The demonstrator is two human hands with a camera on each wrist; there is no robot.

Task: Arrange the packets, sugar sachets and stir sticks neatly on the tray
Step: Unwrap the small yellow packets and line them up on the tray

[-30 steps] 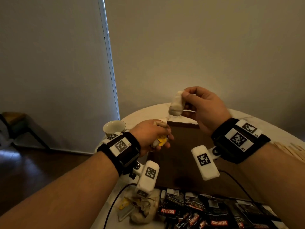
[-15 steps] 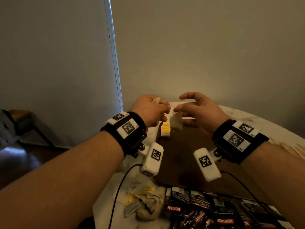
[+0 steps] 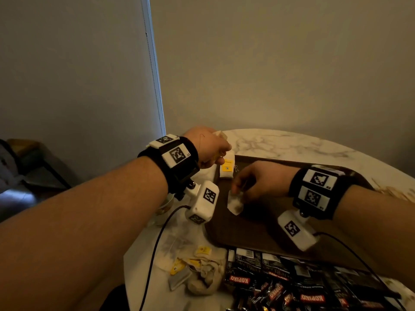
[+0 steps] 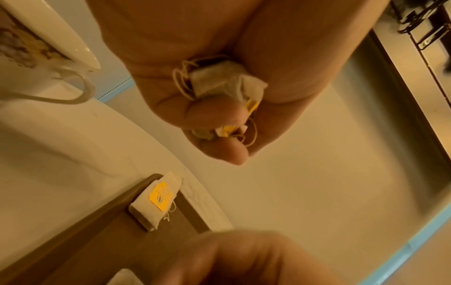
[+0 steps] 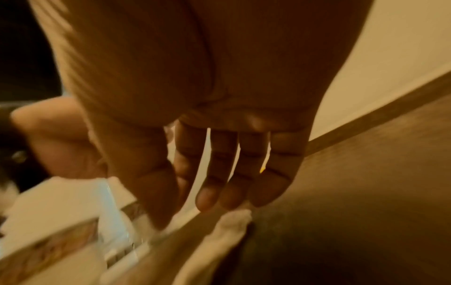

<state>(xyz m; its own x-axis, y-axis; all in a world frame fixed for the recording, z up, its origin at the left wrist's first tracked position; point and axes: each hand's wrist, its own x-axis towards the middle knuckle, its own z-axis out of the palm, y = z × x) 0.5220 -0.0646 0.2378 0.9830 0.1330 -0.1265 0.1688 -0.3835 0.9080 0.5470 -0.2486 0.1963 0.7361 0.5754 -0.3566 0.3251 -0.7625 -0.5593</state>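
My left hand hovers over the far left corner of the dark brown tray and grips a bunch of tea bags with strings and yellow tags. One tea bag with a yellow tag lies flat in that tray corner. My right hand is low over the tray, fingers straight, fingertips at a white tea bag that lies on the tray. Black Kopiko packets are heaped at the tray's near edge.
A loose pile of tea bags lies on the marble table at the near left. A white cup stands left of the tray, under my left wrist. Wooden stir sticks lie at the right. Cables trail from both wrists.
My right hand came down from mid-air with the white tea bag, laid it on the tray and opened. A tagged tea bag now lies in the tray corner. My left hand rose, still gripping its bunch.
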